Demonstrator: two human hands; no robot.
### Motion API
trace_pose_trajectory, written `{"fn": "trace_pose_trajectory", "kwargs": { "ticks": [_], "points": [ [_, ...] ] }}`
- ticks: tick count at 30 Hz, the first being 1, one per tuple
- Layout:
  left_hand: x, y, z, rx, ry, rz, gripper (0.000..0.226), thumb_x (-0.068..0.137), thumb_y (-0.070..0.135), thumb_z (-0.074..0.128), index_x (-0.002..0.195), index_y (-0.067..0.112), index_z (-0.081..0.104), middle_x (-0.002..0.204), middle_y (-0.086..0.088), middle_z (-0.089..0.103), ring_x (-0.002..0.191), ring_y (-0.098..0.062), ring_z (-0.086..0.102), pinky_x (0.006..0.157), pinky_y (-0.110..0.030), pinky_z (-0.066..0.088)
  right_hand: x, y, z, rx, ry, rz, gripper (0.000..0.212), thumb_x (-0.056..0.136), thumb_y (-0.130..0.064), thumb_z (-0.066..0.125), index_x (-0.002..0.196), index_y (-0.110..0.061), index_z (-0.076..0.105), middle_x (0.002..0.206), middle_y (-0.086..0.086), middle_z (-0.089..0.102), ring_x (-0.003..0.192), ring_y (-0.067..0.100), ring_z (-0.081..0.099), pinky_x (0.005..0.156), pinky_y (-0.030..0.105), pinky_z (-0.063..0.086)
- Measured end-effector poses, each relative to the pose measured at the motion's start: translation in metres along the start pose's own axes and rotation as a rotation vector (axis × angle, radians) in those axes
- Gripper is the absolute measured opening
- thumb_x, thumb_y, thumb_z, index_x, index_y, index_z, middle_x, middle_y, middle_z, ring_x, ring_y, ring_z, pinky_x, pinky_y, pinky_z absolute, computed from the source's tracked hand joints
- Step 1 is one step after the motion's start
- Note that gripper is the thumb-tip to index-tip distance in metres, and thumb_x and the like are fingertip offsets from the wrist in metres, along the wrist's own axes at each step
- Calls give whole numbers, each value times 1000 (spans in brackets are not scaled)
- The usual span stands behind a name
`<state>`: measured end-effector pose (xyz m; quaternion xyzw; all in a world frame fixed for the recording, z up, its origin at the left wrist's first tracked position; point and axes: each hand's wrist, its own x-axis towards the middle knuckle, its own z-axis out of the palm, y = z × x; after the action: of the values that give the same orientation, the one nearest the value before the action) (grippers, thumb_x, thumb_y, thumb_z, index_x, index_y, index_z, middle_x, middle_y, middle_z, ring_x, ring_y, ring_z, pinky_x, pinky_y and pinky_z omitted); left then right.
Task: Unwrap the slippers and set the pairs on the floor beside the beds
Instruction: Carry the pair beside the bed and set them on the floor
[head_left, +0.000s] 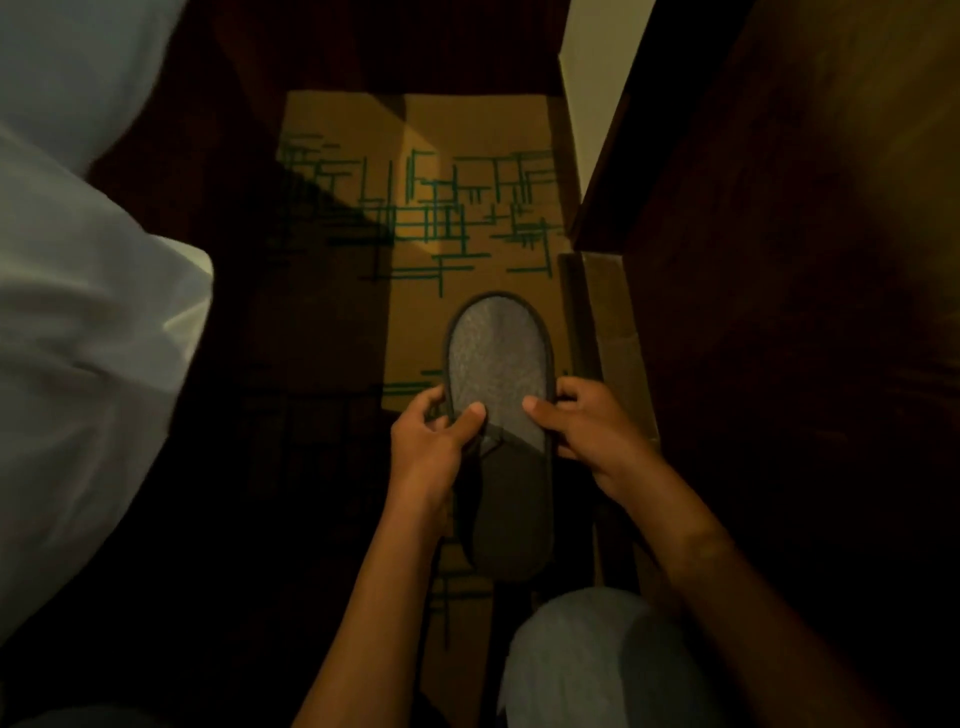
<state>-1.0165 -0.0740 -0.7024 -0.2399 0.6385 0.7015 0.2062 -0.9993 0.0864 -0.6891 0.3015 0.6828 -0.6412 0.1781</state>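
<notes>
White bed linen (78, 312) lies at our left. Our left hand (434, 441) and right hand (592, 423) each pinch a side of the grey slippers (498, 395), stacked over the patterned carpet (467, 218). We should peel them apart gently, then lay both toes-forward beside the bed.

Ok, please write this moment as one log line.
step: placing slipper | left hand: holds slipper left edge | right hand: holds right edge | under: patterned carpet | left: white bedding
</notes>
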Motion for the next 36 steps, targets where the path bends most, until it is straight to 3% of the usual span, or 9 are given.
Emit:
{"fn": "trace_pose_trajectory", "kwargs": {
  "ticks": [4,9,13,19,21,23,27,31,36],
  "points": [
    [21,-44,-2,30,8,8,21,88,8,72,105,19,64,88,-1,75,64,-5,74,55,-22,60,18,38,4,-47,19,4,26,93,-18,65,105,5,61,102,18,72,84,19,74,66,29,59],
    [39,-102,-13,67,20,-18,31,88,2,71,86,30,59,80,4,68,51,5,68,45,-13,52,33,105,18,16,43,45,6,93,-17,65,91,-11,63,107,16,72,94,26,71,75,35,59],
    [42,-135,-22,67,9,-43,20,90,0,68,105,13,65,94,-12,74,69,-11,73,59,-22,57,37,145,29,58,57,70,4,93,-14,65,93,-10,64,101,16,74,84,23,72,75,35,58],
    [35,-159,-32,41,-18,-101,21,93,-2,63,114,-5,60,73,-5,66,46,1,65,46,-13,51,36,162,34,37,70,50,16,92,-12,65,100,1,63,108,24,72,96,33,71,86,46,56],
    [32,-158,-33,35,-17,-93,18,93,-4,61,111,-2,59,73,-5,65,45,2,64,45,-12,51,35,165,38,9,81,54,29,92,-14,66,115,2,59,118,27,67,107,36,67,93,49,55],
    [31,-156,-34,31,-8,-58,17,93,-5,61,109,0,58,77,-6,67,50,-1,66,49,-13,53,35,166,42,-105,143,15,48,91,-18,68,134,-4,50,123,25,62,112,36,63,94,48,53],
    [30,-151,-34,43,19,26,13,91,1,66,103,5,63,78,-3,71,58,-6,68,51,-17,53,27,166,48,-357,296,-182,55,90,-21,68,140,-17,45,121,8,59,101,25,63,78,30,48],
    [27,-149,-31,61,21,103,19,88,3,70,86,21,65,76,6,74,62,-1,70,52,-16,54,24,164,50,-372,268,-194,64,86,-33,71,142,-17,46,134,9,50,114,28,57,94,44,53],
    [21,-145,-25,150,14,152,14,89,23,71,95,31,62,88,7,68,74,-4,66,58,-16,53,24,164,49,-87,120,-90,80,81,-36,75,148,-13,37,146,13,50,126,30,57,101,51,50]
  ]
}}
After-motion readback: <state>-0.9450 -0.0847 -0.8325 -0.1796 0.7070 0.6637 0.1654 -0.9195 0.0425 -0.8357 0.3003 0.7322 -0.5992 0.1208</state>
